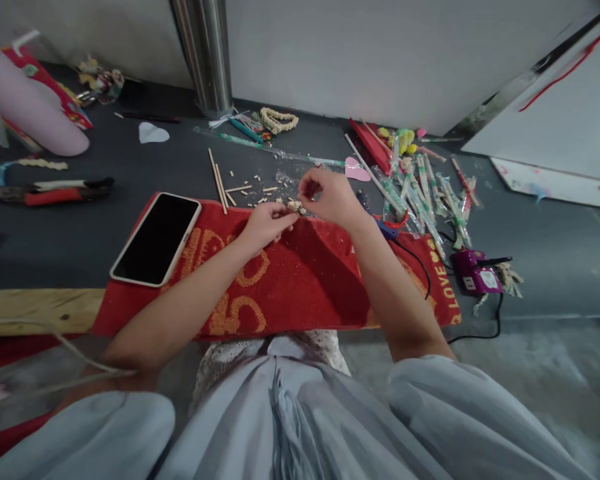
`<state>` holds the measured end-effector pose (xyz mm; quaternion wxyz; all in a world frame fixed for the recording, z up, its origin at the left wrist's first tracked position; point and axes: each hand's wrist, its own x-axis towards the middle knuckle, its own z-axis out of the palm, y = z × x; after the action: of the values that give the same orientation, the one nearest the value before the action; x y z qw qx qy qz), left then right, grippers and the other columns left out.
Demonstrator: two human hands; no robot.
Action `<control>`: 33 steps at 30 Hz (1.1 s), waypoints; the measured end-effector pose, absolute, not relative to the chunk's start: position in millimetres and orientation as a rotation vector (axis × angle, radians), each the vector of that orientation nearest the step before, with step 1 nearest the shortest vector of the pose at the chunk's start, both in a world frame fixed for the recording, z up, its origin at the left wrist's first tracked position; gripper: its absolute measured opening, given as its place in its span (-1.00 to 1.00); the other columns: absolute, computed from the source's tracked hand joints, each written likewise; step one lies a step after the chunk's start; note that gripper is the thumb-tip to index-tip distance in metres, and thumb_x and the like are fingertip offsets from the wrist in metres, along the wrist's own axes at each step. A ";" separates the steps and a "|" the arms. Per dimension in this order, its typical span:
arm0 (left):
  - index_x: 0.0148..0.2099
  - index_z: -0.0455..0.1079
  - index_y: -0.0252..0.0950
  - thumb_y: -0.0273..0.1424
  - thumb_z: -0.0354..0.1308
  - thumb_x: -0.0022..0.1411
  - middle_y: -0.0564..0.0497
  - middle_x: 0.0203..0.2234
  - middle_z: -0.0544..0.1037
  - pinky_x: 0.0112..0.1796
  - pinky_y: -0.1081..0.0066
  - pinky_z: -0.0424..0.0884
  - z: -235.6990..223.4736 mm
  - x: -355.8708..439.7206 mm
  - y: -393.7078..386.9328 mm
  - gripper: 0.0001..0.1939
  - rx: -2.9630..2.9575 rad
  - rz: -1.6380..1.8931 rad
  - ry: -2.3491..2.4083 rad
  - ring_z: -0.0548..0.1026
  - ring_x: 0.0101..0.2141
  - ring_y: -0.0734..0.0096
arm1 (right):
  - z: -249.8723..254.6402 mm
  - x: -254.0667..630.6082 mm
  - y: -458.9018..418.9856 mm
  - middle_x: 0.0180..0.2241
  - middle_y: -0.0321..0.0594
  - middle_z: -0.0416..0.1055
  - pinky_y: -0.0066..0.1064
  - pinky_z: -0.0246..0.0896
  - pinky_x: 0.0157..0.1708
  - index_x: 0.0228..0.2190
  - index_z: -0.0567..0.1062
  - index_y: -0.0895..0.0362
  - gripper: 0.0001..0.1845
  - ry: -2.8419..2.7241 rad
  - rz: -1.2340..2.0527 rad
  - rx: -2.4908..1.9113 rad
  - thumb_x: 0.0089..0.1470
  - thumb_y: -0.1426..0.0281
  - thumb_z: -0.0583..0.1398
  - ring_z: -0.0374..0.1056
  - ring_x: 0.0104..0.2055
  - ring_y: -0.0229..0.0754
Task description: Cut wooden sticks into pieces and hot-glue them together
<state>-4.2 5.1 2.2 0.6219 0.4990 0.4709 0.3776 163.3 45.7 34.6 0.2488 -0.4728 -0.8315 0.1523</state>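
Note:
At the far edge of the red towel [305,280], my left hand [267,230] is closed, its thumb and fingertips on a small clump of beige stick pieces [296,207]. Just above and to the right, my right hand [333,197] is raised with thumb and forefinger pinched together; anything between them is too small to make out. Short cut bits of stick [270,190] lie scattered beyond my hands. Longer thin wooden sticks [217,180] rest left of them. A blue corded tool [387,230] lies right of my right wrist, partly hidden.
A phone [157,239] lies on the towel's left side, with red-handled pliers [63,192] farther left. Wrapped sticks [425,187] are heaped at right, near a purple box [475,272] with a black cable. A metal post [205,57] stands at the back.

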 end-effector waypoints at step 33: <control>-0.34 0.40 -0.30 -0.41 0.21 0.14 0.09 -0.62 0.48 -0.66 0.59 0.20 10.4 1.0 5.4 -0.93 1.122 0.903 1.189 0.34 -0.70 0.62 | 20.4 168.8 -8.0 -0.24 -0.21 0.42 -0.32 0.32 -0.16 -0.19 0.28 0.07 -0.81 -2.076 0.475 -1.350 0.12 0.48 0.09 0.38 -0.22 -0.22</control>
<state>1.0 5.4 10.4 0.5949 0.4830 0.5116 0.3887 168.8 -8.0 20.4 0.3049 -0.5099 -0.7841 0.1793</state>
